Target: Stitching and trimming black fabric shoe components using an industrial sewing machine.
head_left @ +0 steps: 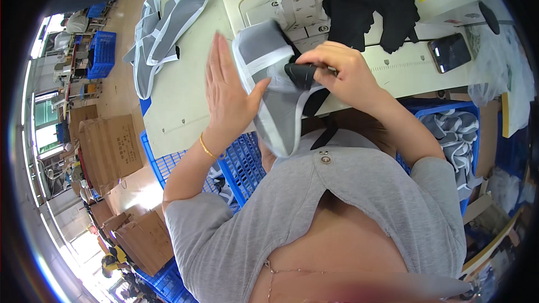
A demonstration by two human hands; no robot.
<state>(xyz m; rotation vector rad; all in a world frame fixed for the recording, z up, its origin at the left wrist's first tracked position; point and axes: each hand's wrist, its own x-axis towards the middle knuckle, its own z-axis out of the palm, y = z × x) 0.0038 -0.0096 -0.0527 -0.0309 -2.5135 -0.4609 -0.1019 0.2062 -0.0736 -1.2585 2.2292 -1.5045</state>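
The left hand (227, 95) is held flat, fingers straight and thumb spread against the edge of a grey piece (283, 112), gripping nothing. The right hand (348, 76), fingers curled in, pinches a black strip (301, 76) at that piece's right side. The piece (white-edged, slipper-shaped) is between the hands, over the table (185, 101)'s front edge. Beyond are the machine (300, 3), with black cloth (351, 14) right of it, and similar pieces (182, 19) at left; farther off, a carton (109, 146) on the floor.
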